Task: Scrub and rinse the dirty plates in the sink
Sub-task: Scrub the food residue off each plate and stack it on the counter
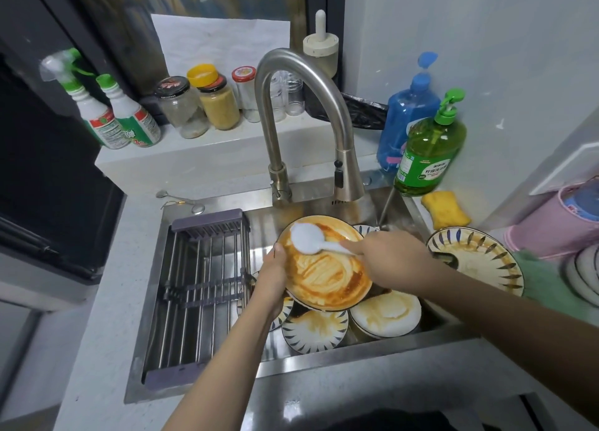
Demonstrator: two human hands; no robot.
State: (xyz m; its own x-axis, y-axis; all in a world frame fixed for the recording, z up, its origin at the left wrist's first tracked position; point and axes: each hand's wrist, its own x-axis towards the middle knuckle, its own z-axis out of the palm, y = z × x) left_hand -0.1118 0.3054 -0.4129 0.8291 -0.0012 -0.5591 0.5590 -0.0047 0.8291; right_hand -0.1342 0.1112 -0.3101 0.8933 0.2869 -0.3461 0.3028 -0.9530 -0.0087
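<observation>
My left hand (271,280) grips the left rim of a plate (327,281) smeared with orange sauce, tilted above the steel sink (207,378). My right hand (389,258) holds the handle of a white round dish brush (306,238), whose head presses on the plate's upper left. Below it in the sink lie more dirty plates: a blue-leaf patterned one (314,331) and a white one (387,314). Another patterned dirty plate (479,258) leans at the sink's right edge.
A grey drying rack (197,288) fills the sink's left half. The curved faucet (291,112) arches above the plates. Green (428,151) and blue (405,112) soap bottles, a yellow sponge (445,208), jars and spray bottles (113,112) stand around. Stacked dishes (583,275) sit far right.
</observation>
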